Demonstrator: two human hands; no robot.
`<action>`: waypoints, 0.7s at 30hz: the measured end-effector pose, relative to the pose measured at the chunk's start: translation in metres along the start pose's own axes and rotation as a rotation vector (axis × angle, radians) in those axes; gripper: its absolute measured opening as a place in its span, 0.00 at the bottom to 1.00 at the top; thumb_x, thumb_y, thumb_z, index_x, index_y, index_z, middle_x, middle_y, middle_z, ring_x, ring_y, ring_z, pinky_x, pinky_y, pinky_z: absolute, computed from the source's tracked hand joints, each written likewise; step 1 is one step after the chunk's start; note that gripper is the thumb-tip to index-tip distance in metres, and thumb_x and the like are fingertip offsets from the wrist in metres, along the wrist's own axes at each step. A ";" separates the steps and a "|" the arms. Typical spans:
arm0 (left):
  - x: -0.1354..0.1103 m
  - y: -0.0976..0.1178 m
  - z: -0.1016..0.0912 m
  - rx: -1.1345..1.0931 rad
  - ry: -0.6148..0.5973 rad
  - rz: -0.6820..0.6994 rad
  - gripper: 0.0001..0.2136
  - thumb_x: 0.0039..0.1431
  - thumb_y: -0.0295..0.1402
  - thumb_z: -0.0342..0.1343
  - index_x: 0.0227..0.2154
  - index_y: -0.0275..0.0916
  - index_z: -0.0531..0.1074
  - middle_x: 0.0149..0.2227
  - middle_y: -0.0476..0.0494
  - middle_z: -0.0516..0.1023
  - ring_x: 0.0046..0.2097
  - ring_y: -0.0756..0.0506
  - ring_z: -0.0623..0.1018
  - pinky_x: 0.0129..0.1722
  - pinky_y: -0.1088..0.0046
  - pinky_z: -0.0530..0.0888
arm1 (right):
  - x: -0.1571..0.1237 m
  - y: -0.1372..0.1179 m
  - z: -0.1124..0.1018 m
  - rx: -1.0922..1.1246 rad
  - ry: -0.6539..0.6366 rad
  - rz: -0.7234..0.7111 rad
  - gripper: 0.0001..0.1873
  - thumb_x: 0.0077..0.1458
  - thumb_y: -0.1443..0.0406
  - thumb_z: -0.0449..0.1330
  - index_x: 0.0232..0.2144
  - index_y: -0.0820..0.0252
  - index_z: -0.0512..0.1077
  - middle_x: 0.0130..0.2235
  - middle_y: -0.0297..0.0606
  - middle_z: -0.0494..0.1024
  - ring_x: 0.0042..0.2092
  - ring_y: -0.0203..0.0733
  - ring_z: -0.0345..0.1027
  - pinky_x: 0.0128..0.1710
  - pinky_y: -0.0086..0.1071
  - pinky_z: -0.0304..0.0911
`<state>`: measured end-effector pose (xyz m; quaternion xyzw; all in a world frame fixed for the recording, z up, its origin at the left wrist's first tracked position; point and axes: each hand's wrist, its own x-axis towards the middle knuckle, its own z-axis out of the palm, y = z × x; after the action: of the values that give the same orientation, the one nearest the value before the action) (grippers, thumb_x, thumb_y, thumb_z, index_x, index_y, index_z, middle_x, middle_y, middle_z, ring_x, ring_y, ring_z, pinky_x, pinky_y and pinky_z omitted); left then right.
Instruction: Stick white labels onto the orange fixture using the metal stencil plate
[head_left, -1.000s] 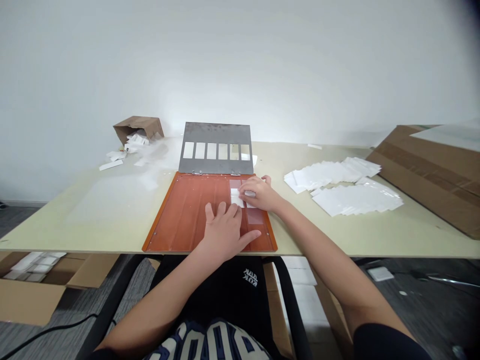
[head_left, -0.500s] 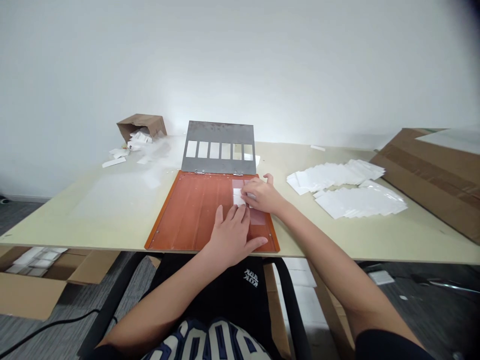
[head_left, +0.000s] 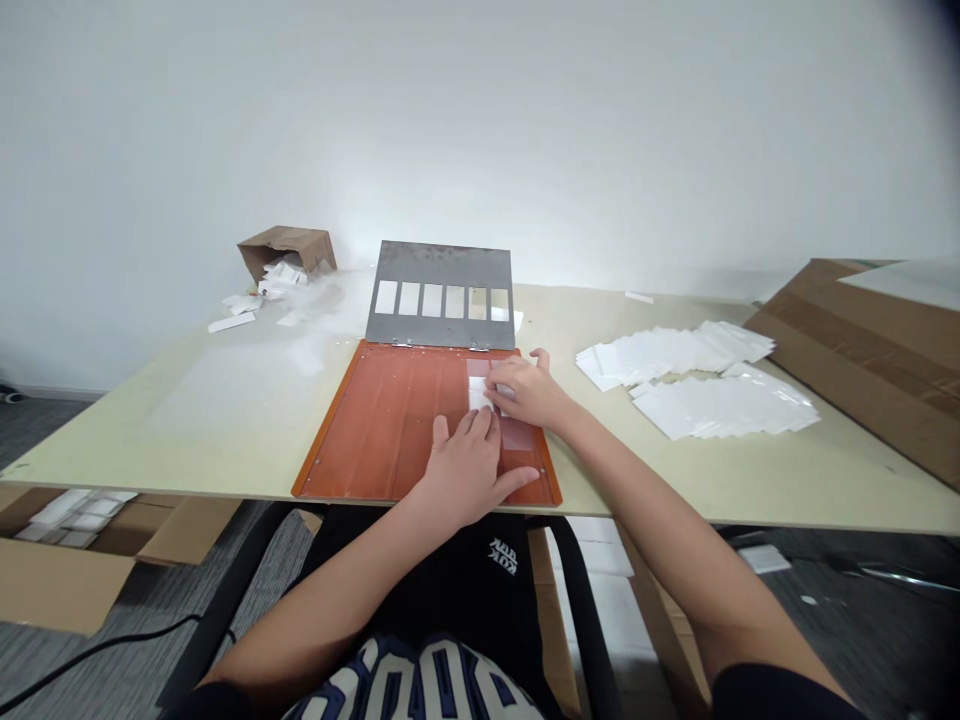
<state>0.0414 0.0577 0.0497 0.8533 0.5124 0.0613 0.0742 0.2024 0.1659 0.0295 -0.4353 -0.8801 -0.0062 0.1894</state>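
Observation:
A small white rectangular piece (head_left: 480,394), perhaps paper or film, lies on the right part of an orange-red board (head_left: 390,420). My left hand (head_left: 469,465) rests palm down over the board with its thumb and fingers apart, fingertips at the near edge of the piece. From the right, my right hand (head_left: 529,390) reaches in with its thumb and forefinger pinched together at the piece, hiding part of it. Behind them, hinged to the board, a grey metal plate (head_left: 442,262) with a row of rectangular openings stands raised.
Two fanned stacks of white sheets (head_left: 675,352) lie to the right, beside a large cardboard box (head_left: 870,350). At the back left, a brown paper bag (head_left: 296,245) spills white scraps (head_left: 231,323). An open carton (head_left: 67,580) stands below the table's left edge.
Both hands stay almost in the same place on the white piece and board. The whole view has shifted very slightly.

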 end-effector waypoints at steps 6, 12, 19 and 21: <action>0.005 -0.006 0.001 -0.065 0.033 0.010 0.36 0.63 0.58 0.37 0.61 0.34 0.61 0.60 0.29 0.67 0.58 0.33 0.67 0.57 0.40 0.59 | 0.000 0.000 0.000 0.050 0.008 0.046 0.05 0.57 0.63 0.56 0.32 0.56 0.70 0.37 0.37 0.79 0.45 0.47 0.66 0.53 0.50 0.40; 0.007 -0.008 -0.002 -0.099 0.019 0.000 0.35 0.63 0.57 0.38 0.60 0.33 0.61 0.58 0.31 0.68 0.58 0.34 0.68 0.56 0.41 0.59 | 0.001 0.003 0.001 0.073 0.036 0.067 0.11 0.58 0.60 0.58 0.43 0.52 0.73 0.47 0.40 0.79 0.51 0.51 0.64 0.50 0.50 0.42; 0.007 -0.010 -0.001 -0.110 0.030 0.007 0.33 0.63 0.57 0.38 0.58 0.35 0.63 0.58 0.31 0.68 0.57 0.34 0.68 0.56 0.43 0.59 | 0.000 0.002 0.002 0.091 0.008 0.040 0.10 0.60 0.60 0.56 0.39 0.52 0.78 0.45 0.40 0.81 0.50 0.52 0.64 0.50 0.53 0.40; 0.007 -0.009 0.000 -0.111 0.032 0.010 0.33 0.63 0.58 0.38 0.58 0.35 0.64 0.58 0.31 0.68 0.58 0.34 0.67 0.56 0.44 0.59 | -0.001 0.001 0.001 0.079 0.000 0.037 0.11 0.60 0.61 0.56 0.39 0.52 0.78 0.45 0.40 0.81 0.50 0.51 0.64 0.51 0.53 0.41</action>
<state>0.0362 0.0680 0.0486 0.8493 0.5052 0.1035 0.1127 0.2030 0.1660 0.0284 -0.4436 -0.8715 0.0320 0.2067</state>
